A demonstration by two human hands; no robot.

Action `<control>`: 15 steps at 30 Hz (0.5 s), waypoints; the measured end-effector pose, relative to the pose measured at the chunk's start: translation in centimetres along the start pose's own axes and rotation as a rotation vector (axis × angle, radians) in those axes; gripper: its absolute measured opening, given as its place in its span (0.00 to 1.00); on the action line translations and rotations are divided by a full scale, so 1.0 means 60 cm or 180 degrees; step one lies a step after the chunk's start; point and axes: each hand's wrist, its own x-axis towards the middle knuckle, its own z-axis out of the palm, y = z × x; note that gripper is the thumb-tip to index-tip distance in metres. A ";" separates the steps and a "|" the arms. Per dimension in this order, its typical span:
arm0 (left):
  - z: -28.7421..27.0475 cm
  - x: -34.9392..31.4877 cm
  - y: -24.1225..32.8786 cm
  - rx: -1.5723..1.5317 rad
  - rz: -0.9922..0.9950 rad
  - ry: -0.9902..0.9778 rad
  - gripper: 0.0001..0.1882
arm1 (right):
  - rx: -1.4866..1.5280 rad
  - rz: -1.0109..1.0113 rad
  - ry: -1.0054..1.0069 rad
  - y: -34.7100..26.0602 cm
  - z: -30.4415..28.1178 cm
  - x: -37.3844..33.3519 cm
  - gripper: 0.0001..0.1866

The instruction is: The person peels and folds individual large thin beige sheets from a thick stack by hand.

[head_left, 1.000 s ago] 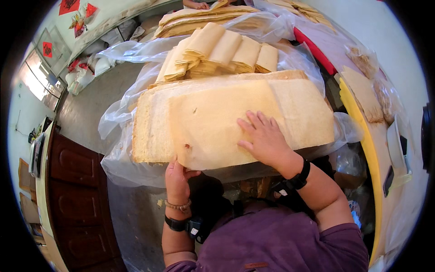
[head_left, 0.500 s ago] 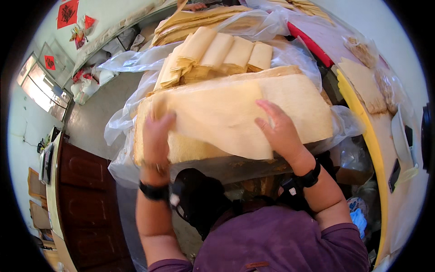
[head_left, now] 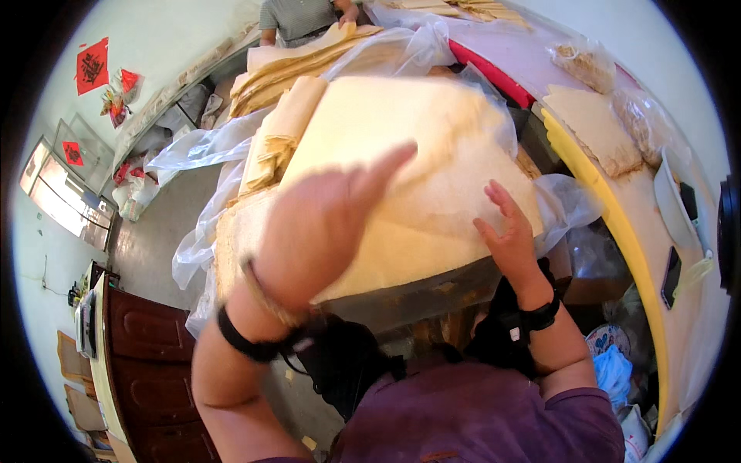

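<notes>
A wide, thin cream-yellow sheet [head_left: 370,116] lies spread over a thick stack of similar sheets [head_left: 401,266] in front of me, its far part over the folded ones. My left hand [head_left: 324,220], blurred by motion, is raised over the stack; one digit points to the right, and the other fingers are hidden. Whether it holds anything cannot be told. Over the stack's right part is my right hand [head_left: 511,235], thumb and fingers apart, with no grip on anything visible. Folded sheets [head_left: 285,127] stand behind the stack at the left.
Clear plastic wrap [head_left: 567,204] hangs around the stack. Farther back, a person [head_left: 301,19] has a hand at another pile of sheets [head_left: 301,69]. To my right runs a yellow-edged table [head_left: 617,224] with a phone [head_left: 671,276] and a white basin [head_left: 675,204]. A dark-red cabinet [head_left: 150,347] stands left.
The sheet that was lifted near me now reaches farther back, covering most of the folded ones. My left hand has risen and moved right; my right hand has moved slightly right and lower in view.
</notes>
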 end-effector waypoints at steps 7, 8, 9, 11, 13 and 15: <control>0.154 -0.274 0.009 -0.0379 -0.0415 0.0194 0.19 | -0.0832 -0.0942 -0.0896 -0.002 -0.039 -0.007 0.42; 0.157 -0.291 0.012 -0.0726 -0.0625 0.0283 0.16 | -0.0983 -0.1258 -0.1317 -0.007 -0.040 -0.004 0.43; 0.158 -0.303 0.012 -0.1070 -0.0842 0.0374 0.14 | -0.0954 -0.1286 -0.1609 -0.016 -0.037 -0.003 0.41; 0.160 -0.316 0.007 -0.1426 -0.1038 0.0454 0.14 | -0.1061 -0.1666 -0.1823 -0.019 -0.023 -0.006 0.39; 0.150 -0.313 0.005 -0.1907 -0.1316 0.0521 0.15 | -0.1142 -0.2287 -0.1935 -0.020 -0.003 -0.018 0.28; 0.146 -0.308 -0.002 -0.1981 -0.1337 0.0544 0.15 | -0.1015 -0.2610 -0.2080 -0.019 0.007 -0.023 0.25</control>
